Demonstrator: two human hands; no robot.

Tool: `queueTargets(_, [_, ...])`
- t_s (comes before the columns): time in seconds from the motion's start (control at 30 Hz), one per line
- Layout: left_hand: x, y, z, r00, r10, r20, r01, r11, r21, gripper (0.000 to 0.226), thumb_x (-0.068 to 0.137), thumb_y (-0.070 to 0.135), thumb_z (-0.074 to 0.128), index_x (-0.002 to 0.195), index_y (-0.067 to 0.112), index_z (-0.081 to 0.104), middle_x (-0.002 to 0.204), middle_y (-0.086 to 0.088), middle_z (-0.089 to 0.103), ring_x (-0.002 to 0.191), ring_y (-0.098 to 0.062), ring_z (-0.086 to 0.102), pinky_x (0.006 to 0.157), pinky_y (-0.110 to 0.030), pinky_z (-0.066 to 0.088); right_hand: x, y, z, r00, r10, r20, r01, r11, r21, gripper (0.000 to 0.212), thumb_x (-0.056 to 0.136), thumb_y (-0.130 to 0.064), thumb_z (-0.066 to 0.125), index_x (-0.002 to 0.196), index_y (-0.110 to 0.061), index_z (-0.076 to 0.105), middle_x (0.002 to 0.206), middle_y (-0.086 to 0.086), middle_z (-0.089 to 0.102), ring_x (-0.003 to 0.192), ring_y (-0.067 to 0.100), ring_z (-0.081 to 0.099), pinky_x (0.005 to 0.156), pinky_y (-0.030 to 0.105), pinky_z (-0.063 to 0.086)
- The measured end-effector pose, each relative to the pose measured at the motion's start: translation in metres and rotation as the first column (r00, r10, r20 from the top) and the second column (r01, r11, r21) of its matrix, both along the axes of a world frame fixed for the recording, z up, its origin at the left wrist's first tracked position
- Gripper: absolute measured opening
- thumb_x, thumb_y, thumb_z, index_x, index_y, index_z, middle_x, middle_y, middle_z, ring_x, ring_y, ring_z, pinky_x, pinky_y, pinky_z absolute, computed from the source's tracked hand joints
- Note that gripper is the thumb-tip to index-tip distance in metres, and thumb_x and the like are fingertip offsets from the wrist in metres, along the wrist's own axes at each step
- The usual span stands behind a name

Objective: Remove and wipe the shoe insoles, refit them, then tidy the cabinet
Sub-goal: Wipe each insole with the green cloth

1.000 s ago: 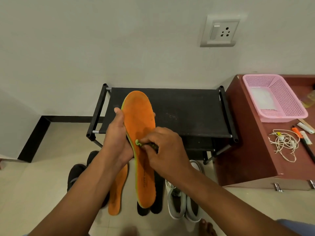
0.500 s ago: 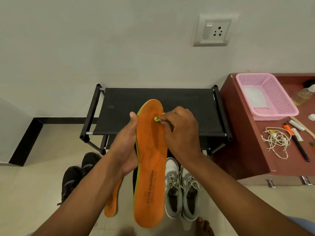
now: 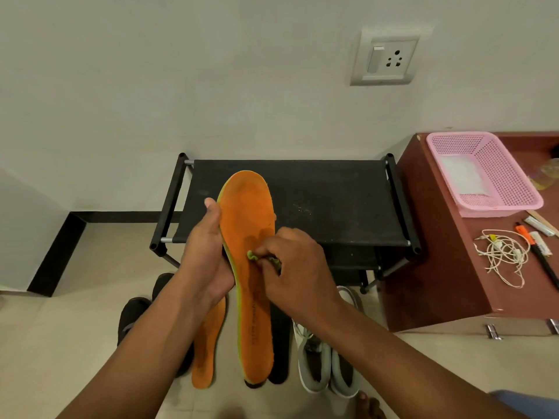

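Right hand, pinching the small green cloth, has slid back from toe end to mid-length of the orange insole, which left hand grips upright before the black shoe rack; wiping continues, refit pending.

I see the tiled floor carrying a black rack, an orange insole, grey shoes; right, a bench bears a pink basket and cable.
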State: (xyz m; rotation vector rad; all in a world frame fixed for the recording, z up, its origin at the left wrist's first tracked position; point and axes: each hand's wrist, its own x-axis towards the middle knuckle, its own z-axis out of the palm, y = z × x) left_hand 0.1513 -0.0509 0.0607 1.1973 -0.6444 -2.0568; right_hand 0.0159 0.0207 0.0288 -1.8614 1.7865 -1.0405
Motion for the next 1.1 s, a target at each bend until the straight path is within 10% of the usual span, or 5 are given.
queueTargets(0.5, [-0.025,0.026,0.010,0.951,-0.297,0.083,0.302,0.952,-0.050,0.057,0.105,0.057,0.026,0.129,0.025,0.066,0.124,-0.007,0.075,0.114,-0.026,0.073,0.087,-0.043,0.060,-0.045,-0.026,0.002,0.936,-0.340,0.097,0.353,0.912,-0.209,0.009,0.093,-0.015,0.074,0.099,-0.017,0.080,0.096,-0.002,0.073,0.088,0.011,0.066,0.077,0.024,0.056])
queueTargets(1.1, [-0.023,0.023,-0.002,0.978,-0.086,-0.190,0.075,0.995,-0.064,0.075,0.106,0.063,0.023,0.142,0.010,0.061,0.146,-0.017,0.060,0.135,-0.032,0.059,0.109,-0.047,0.048,-0.013,-0.019,0.014,0.970,-0.010,0.243,0.064,0.975,-0.213,0.011,0.088,-0.009,0.077,0.095,-0.018,0.079,0.098,-0.009,0.076,0.096,0.001,0.066,0.097,0.034,0.055])
